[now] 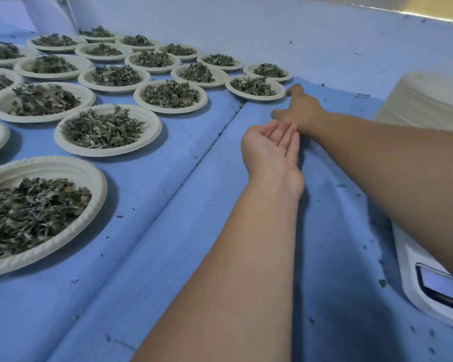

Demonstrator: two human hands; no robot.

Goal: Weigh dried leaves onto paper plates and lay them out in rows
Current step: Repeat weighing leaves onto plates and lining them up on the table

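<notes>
Plates (256, 98) in diagonal rows, near-left to far-right; right hand (305, 111) beside one

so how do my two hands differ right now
The left hand lies palm up, cupped, holding nothing; the right hand is palm down. The right hand reaches farther, a fingertip at the rim of a paper plate; the left hand touches no plate. Both are bare and open, over the blue surface.

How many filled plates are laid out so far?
19 white paper plates of dried leaves: diagonal rows of 5, 5, 4, 3, 2 counting from the pale wall. Three are cut by the left edge; more may be hidden.
</notes>
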